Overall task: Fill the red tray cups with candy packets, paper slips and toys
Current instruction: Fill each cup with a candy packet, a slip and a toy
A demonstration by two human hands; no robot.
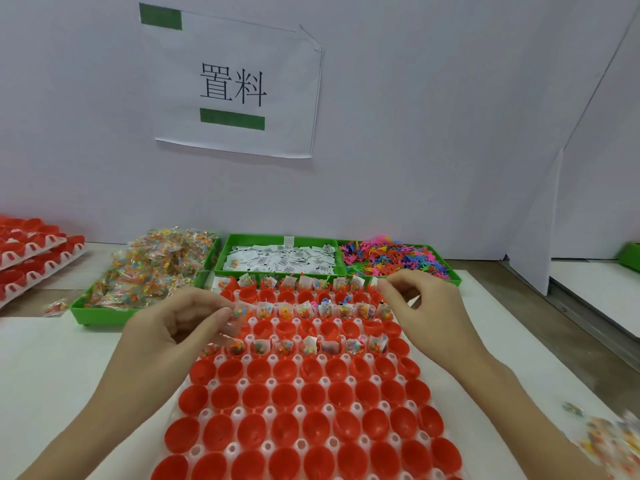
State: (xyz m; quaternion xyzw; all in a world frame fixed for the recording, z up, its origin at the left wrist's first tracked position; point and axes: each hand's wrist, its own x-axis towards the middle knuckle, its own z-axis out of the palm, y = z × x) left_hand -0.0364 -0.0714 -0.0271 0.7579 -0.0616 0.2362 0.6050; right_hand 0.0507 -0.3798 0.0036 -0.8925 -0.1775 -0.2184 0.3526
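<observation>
My left hand (180,318) pinches a candy packet (239,312) over the red tray (304,403). My right hand (420,308) pinches something small, possibly a paper slip, at the far row.

Two bare hands show, the left hand (180,320) and the right hand (420,306). One white tray of red plastic cups (304,396) lies in front, with three of its rows holding packets. Behind it stand three green plastic bins: one of clear candy packets (152,268), one of white paper slips (280,258), one of small coloured plastic toys (394,258). One white paper sign (235,84) hangs on the wall. The stacked red trays (31,251) at far left cannot be counted.
</observation>
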